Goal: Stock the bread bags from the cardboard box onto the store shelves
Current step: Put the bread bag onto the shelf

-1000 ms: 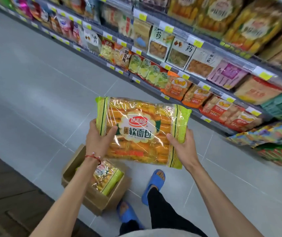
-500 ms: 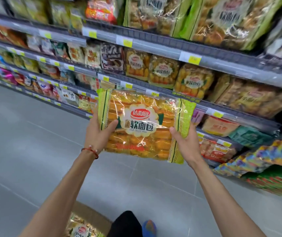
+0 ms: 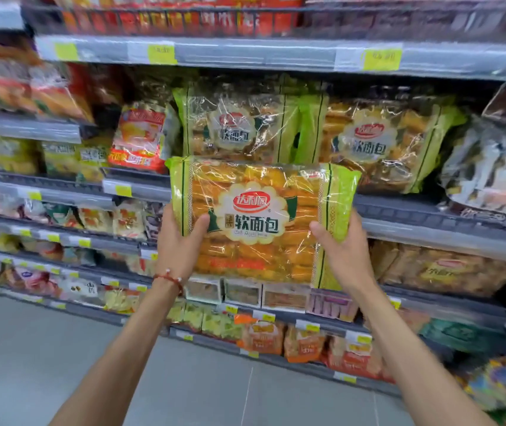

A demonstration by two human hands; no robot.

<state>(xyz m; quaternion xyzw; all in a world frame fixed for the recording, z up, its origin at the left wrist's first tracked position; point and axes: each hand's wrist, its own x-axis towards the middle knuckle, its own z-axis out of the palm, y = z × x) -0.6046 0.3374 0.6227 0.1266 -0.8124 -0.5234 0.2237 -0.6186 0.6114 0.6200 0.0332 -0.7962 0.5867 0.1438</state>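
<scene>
I see the bread bag [image 3: 260,221] held up in front of the shelves, between my two hands, label facing me and upright. My left hand [image 3: 179,241] grips its lower left edge at about 8 o'clock on the bag, thumb laid over the front film, the other fingers hidden behind. My right hand [image 3: 342,247] grips the lower right edge at about 4 o'clock, thumb on the front, palm along the green side band. The bag is a flat rectangular pillow of glossy, crinkled clear film, with lime-green bands at both short ends and a scalloped cream label with a red logo in the middle; golden bread rolls show through in rows.

At 12 o'clock from the held bag, two matching stocked bags [image 3: 245,127] stand on the shelf [image 3: 429,222] behind it, the right one tilted and leaning. The held bag overlaps the lower edge of the left one in my view; I cannot tell whether they touch. The shelf is grey metal with a smooth front rail carrying yellow price tags [image 3: 382,58]. A red beaded bracelet [image 3: 168,276] circles my left wrist. Grey floor tiles [image 3: 61,364] lie at 7 o'clock.
</scene>
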